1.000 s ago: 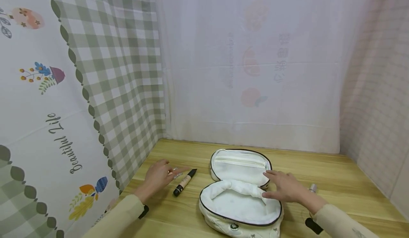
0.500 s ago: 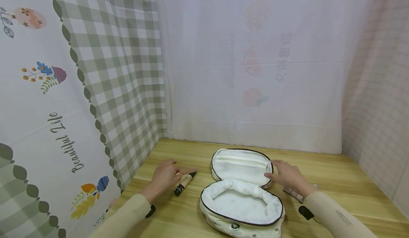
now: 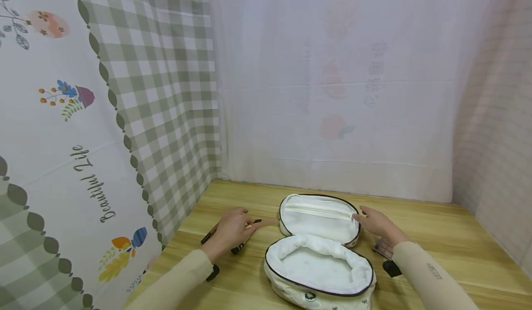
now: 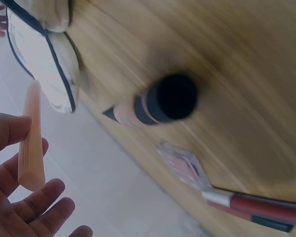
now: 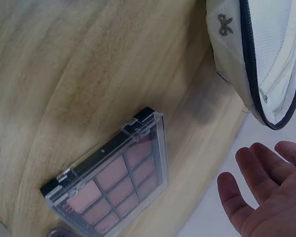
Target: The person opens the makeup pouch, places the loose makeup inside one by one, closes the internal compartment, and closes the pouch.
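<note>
My left hand (image 3: 232, 229) pinches a peach-coloured ribbed tube (image 4: 32, 133) between thumb and fingers, its far end pointing at the bag. Below that hand lies a black-and-beige pen-like cosmetic (image 4: 128, 112) with a pointed black tip, partly hidden in the head view. The cream quilted makeup bag (image 3: 277, 288) stands unzipped, its lid (image 3: 322, 229) folded back and its padded inside showing. By the lid's right edge is my right hand (image 3: 377, 222), fingers extended and holding nothing; the right wrist view shows a gap between fingertips and lid.
An eyeshadow palette (image 5: 113, 182) with a clear cover lies under my right forearm. Left of the pen-like cosmetic are a small clear case (image 4: 182, 165) and a red-and-silver tube (image 4: 266, 202). Checked cloth (image 3: 166, 93) and white cloth (image 3: 270, 130) wall in the wooden table (image 3: 436, 236).
My left hand has moved right with the peach tube, towards the bag. From over the bag's opening, my right hand has gone back and right to the lid's edge, uncovering the palette.
</note>
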A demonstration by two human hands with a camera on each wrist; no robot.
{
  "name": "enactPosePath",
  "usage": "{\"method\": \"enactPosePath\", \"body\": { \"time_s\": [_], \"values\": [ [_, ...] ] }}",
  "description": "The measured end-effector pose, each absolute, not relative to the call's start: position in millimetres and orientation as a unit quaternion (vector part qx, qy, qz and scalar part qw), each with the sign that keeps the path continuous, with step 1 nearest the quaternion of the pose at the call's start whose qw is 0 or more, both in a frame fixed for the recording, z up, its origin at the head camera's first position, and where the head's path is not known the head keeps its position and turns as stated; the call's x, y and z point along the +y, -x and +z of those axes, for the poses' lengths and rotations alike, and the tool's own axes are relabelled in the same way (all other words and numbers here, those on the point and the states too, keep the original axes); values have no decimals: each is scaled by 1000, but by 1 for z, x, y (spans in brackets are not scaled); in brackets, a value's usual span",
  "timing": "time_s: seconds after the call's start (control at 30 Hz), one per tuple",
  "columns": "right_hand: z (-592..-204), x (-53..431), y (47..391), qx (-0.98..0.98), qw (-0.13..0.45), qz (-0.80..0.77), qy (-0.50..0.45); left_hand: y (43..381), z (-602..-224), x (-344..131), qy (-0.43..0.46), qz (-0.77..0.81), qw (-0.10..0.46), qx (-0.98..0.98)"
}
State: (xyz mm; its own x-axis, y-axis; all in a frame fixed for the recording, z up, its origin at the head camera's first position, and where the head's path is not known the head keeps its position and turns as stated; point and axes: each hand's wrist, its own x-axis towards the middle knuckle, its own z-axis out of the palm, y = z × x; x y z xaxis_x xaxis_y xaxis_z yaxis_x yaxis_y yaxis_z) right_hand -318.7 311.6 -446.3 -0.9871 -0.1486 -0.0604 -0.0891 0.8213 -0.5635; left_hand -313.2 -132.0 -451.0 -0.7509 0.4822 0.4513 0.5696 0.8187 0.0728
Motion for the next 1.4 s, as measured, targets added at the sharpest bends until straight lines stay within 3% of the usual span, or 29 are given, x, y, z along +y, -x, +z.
{"method": "enactPosePath", "body": {
  "time_s": [0.67, 1.4],
  "values": [
    [-457, 307, 328, 904, 98, -417, 19, 313, -451, -98, 284, -103, 185, -935],
    [-434, 301, 336, 913, -32, -402, 64, 313, -452, -94, 290, -88, 183, -935]
  ]
}}
